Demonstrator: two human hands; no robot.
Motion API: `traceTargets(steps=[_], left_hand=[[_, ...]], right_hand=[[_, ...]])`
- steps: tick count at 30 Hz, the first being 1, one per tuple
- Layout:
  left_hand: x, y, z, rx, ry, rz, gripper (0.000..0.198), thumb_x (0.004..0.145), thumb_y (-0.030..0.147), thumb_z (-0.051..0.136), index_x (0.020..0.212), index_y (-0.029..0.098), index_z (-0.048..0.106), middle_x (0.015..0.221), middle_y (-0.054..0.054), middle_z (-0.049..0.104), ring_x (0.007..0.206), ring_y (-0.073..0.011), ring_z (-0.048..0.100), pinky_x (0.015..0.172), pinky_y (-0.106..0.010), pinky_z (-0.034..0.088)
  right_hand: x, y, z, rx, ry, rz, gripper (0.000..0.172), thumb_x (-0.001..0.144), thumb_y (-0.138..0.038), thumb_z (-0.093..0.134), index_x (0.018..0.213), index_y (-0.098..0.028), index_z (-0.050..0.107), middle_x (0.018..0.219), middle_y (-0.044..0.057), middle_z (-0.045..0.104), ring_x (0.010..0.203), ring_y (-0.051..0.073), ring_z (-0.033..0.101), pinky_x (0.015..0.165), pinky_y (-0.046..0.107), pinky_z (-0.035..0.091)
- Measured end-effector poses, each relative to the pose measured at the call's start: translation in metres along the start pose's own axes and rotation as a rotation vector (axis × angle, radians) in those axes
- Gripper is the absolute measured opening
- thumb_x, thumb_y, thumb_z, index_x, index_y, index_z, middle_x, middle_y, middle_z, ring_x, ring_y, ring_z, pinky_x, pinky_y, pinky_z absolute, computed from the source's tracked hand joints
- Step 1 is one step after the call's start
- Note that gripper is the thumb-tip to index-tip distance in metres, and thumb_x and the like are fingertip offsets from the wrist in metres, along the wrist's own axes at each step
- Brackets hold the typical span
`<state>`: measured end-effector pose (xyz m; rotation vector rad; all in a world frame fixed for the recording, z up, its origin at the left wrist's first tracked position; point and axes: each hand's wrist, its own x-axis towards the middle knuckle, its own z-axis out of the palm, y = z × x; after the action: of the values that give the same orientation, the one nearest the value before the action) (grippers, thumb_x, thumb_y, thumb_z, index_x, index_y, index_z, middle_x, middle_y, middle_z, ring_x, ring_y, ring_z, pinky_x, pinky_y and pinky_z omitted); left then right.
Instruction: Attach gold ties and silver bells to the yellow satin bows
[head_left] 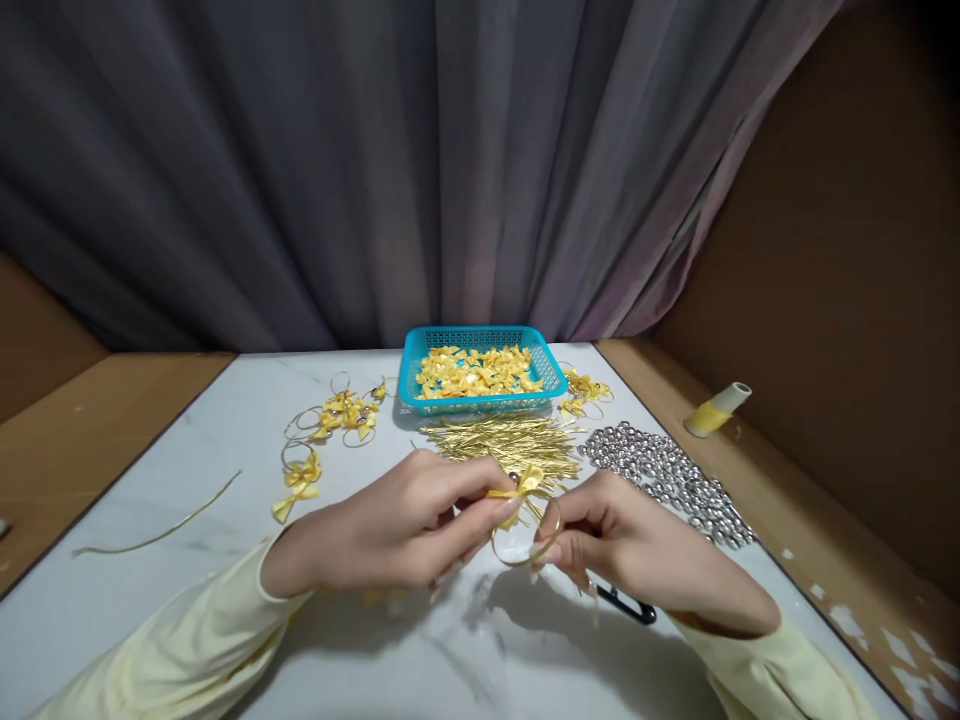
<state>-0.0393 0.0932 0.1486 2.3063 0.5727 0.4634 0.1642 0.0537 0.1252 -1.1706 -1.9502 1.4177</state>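
Observation:
Between thumb and fingers, my left hand [420,515] pinches a yellow ribbon bow [529,482] that has a small silver bead by its knot. A loop of gold wire [517,564] hangs from the bow. My right hand [611,525] closes its thumb and fingertips on the right side of that loop. Just beyond both hands lies a heap of short gold wire ties [517,440]. Under my right hand, partly hidden, is a black-handled tool [628,604] whose kind I cannot make out.
A blue plastic basket [409,395] holds many yellow bows. Silver beads [667,470] spread at right. Bows with wire loops lie at left [345,415] and right of the basket [585,392]. One loose wire [165,525] lies far left. A cardboard tube [718,410] stands right.

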Motion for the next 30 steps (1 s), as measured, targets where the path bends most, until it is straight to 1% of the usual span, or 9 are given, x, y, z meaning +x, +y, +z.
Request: traceTargets(steps=[6,11,14,18,21,23,26,28,30], left_hand=[[0.0,-0.003,0.004,-0.22,-0.035,-0.048,0.016,0.09,0.023,0.039,0.077,0.016,0.047,0.044,0.008,0.045,0.034,-0.004,0.046,0.036,-0.011,0.036],[0.001,-0.005,0.0,-0.563,-0.027,-0.191,0.016,0.09,0.028,0.041,0.079,0.017,0.047,0.047,0.008,0.044,0.03,-0.004,0.041,0.029,-0.012,0.035],[0.002,-0.005,-0.003,-0.676,0.006,-0.211,0.016,0.089,0.028,0.044,0.078,0.017,0.047,0.047,0.008,0.043,0.032,-0.0045,0.042,0.03,-0.012,0.036],[0.0,-0.006,-0.002,-0.793,0.038,-0.199,0.017,0.087,0.029,0.047,0.076,0.017,0.048,0.045,0.008,0.041,0.035,-0.0038,0.041,0.033,-0.01,0.036],[0.0,-0.009,0.001,-0.899,0.025,-0.193,0.016,0.088,0.027,0.046,0.075,0.017,0.049,0.047,0.007,0.041,0.033,-0.0033,0.04,0.031,-0.01,0.036],[0.001,-0.011,0.002,-0.976,0.009,-0.214,0.014,0.088,0.026,0.046,0.077,0.017,0.049,0.048,0.007,0.04,0.033,-0.0034,0.04,0.029,-0.01,0.036],[0.002,-0.012,0.004,-1.067,-0.023,-0.251,0.014,0.087,0.028,0.048,0.077,0.018,0.049,0.046,0.008,0.039,0.032,-0.0041,0.039,0.028,-0.011,0.038],[0.002,-0.012,0.005,-1.124,-0.031,-0.263,0.015,0.086,0.029,0.049,0.077,0.018,0.049,0.046,0.008,0.039,0.031,-0.0036,0.038,0.028,-0.01,0.038],[0.002,-0.012,0.007,-1.169,-0.038,-0.28,0.015,0.085,0.03,0.051,0.077,0.018,0.048,0.047,0.008,0.041,0.031,-0.0028,0.038,0.028,-0.008,0.037]], right_hand=[[0.001,0.001,-0.002,-0.137,0.065,-0.04,0.021,0.077,-0.011,0.054,0.058,-0.01,0.062,0.044,-0.003,0.047,0.042,0.005,0.04,0.043,0.016,0.03],[-0.004,-0.008,-0.004,-0.116,0.174,-0.081,0.027,0.082,-0.022,0.054,0.062,-0.009,0.066,0.046,0.0,0.053,0.04,0.005,0.039,0.042,0.018,0.031],[-0.013,-0.012,-0.008,-0.076,0.267,-0.112,0.026,0.085,-0.032,0.053,0.084,-0.013,0.071,0.055,0.001,0.06,0.039,0.006,0.04,0.042,0.019,0.034],[-0.027,-0.012,-0.012,0.034,0.438,-0.211,0.024,0.089,-0.027,0.049,0.109,-0.023,0.062,0.077,0.002,0.068,0.042,0.006,0.05,0.056,0.023,0.045],[-0.034,-0.014,-0.01,0.114,0.489,-0.244,0.029,0.089,-0.023,0.048,0.118,-0.026,0.051,0.082,0.003,0.068,0.044,0.006,0.051,0.045,0.019,0.042],[-0.036,-0.017,-0.006,0.127,0.486,-0.248,0.026,0.09,-0.024,0.046,0.116,-0.025,0.049,0.08,0.002,0.067,0.045,0.006,0.05,0.041,0.017,0.038],[-0.038,-0.021,0.002,0.009,0.475,-0.254,0.012,0.09,-0.024,0.044,0.094,-0.021,0.056,0.076,0.002,0.064,0.049,0.008,0.052,0.041,0.017,0.038],[-0.036,-0.022,0.007,-0.127,0.493,-0.283,0.015,0.09,-0.022,0.044,0.082,-0.019,0.057,0.07,0.002,0.061,0.051,0.008,0.051,0.045,0.018,0.039],[-0.033,-0.022,0.011,-0.233,0.529,-0.349,0.016,0.089,-0.017,0.044,0.079,-0.018,0.056,0.065,0.0,0.057,0.051,0.008,0.048,0.048,0.019,0.039]])
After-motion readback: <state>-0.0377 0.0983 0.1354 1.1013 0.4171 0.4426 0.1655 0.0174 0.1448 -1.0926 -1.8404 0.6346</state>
